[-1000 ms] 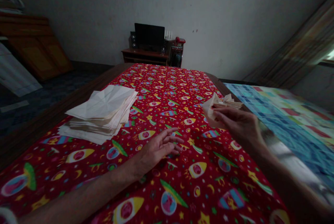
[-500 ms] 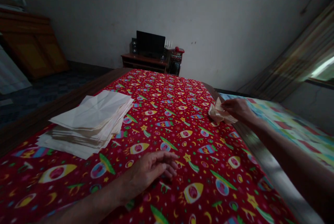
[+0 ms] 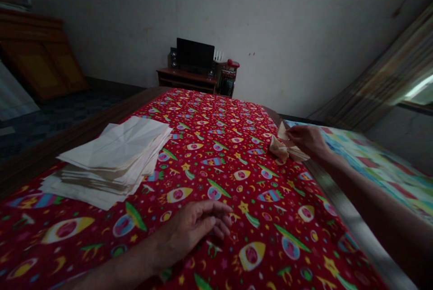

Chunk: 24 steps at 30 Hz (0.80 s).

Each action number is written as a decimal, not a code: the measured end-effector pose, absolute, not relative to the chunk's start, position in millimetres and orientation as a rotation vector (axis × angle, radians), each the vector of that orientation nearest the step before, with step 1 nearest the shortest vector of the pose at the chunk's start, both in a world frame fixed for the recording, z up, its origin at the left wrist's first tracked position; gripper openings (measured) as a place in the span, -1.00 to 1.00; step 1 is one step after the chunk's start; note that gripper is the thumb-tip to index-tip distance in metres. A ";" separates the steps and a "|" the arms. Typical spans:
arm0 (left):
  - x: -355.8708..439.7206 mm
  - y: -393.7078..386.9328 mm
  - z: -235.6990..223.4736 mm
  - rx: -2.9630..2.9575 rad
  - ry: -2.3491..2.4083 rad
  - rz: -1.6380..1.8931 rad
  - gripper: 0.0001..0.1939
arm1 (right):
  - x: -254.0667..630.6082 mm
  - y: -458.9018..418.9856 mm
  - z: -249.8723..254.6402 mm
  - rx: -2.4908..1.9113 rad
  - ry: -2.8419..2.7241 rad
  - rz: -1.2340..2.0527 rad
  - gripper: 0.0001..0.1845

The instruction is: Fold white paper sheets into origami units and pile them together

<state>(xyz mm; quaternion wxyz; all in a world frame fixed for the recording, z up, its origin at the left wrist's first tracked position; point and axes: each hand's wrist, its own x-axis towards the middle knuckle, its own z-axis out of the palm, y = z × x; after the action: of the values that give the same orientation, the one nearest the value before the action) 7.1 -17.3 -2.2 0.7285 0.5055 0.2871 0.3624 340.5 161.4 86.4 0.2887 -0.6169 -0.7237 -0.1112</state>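
Note:
My left hand point(image 3: 198, 227) rests on the red patterned cloth point(image 3: 219, 181), its fingers loosely bent and a little apart, with nothing in them. At the cloth's right edge, my right hand point(image 3: 306, 139) pinches a piece of folded paper point(image 3: 280, 149). That paper is cream-coloured, with several pointed flaps standing up, and its near side touches the cloth. The fingertips of my right hand are partly hidden behind the paper. To the left lies an uneven stack of creased paper sheets point(image 3: 125, 141), apart from both hands.
Dark wooden table edges point(image 3: 111, 112) show along the cloth. A bed with a colourful checked cover point(image 3: 368, 159) stands at the right. Against the far wall, a monitor point(image 3: 195, 53) sits on a small desk point(image 3: 184, 77). A wooden cabinet point(image 3: 43, 60) is at the left.
The folded paper has shifted and turned very slightly in my right hand. My left hand stays in nearly the same place, and the view has moved a little.

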 end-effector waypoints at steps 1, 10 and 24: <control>7.0 -17.4 -2.2 1.114 0.640 0.796 -0.62 | 339.9 161.4 84.9 -1.661 -1.994 -0.292 -0.86; 7.8 -17.0 -4.1 1.093 0.636 0.785 -0.59 | 329.5 160.0 75.3 -1.840 -2.185 -0.383 -0.76; 8.4 -17.2 0.2 1.091 0.656 0.772 -0.62 | 326.7 154.5 76.8 -2.170 -2.202 -0.450 -0.66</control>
<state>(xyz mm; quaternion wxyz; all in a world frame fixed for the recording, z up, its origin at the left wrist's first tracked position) 8.4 -17.2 0.2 0.7354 0.4965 0.2986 0.3513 326.7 154.5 76.8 0.0089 -0.6945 -0.7049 -0.1439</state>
